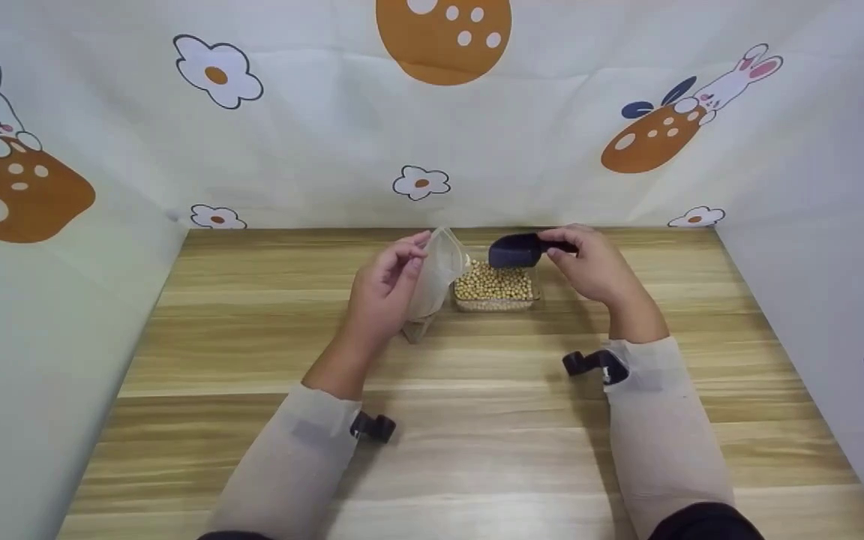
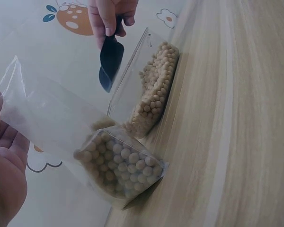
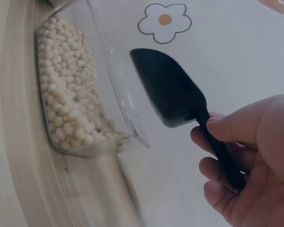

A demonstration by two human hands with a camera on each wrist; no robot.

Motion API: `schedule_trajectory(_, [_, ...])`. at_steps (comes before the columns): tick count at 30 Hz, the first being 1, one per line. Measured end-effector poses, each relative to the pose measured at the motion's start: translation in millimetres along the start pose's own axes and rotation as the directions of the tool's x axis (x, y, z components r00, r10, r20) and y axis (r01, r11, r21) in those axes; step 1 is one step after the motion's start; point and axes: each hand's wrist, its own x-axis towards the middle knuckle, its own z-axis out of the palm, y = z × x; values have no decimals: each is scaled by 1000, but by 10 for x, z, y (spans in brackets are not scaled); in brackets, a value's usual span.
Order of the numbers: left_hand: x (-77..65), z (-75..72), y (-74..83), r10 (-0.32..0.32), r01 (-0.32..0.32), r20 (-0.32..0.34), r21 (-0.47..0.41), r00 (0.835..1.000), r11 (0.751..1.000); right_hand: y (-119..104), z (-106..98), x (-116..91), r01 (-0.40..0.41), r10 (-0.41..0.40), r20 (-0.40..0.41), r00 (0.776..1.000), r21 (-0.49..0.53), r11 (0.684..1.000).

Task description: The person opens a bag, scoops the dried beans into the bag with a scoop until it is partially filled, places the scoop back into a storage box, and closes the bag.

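My left hand (image 1: 385,289) pinches the upper edge of a translucent plastic bag (image 2: 52,101), which stands on the table with round, pale soybeans (image 2: 118,163) in its bottom. To its right sits a clear rectangular container (image 3: 125,101) partly filled with soybeans (image 1: 493,283). Above that container my right hand (image 1: 589,262) grips a black scoop (image 3: 168,87) by its handle. The scoop is tilted, and in the head view its bowl hangs over the container's back right. Whether any beans lie in the scoop cannot be seen.
The wood-grain table (image 1: 477,450) reaches a pale curtain (image 1: 312,142) printed with flowers, rabbits and orange fruit at the back. Similar pale walls stand on the left and right. A black wrist mount (image 1: 372,427) sticks out from each sleeve.
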Motion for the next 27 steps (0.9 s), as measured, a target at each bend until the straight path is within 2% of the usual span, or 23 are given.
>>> schedule_trajectory(10, [2, 0, 16, -14, 14, -1, 9, 1000, 1000, 14, 83, 34, 38, -36, 34, 999, -90, 995])
schedule_trajectory(17, [2, 6, 21, -15, 15, 1, -3, 1000, 1000, -8, 135, 35, 41, -33, 44, 999, -191, 981])
schedule_trajectory(27, [0, 3, 5, -16, 16, 1, 2, 1000, 1000, -4, 176, 33, 37, -22, 72, 997, -222, 974])
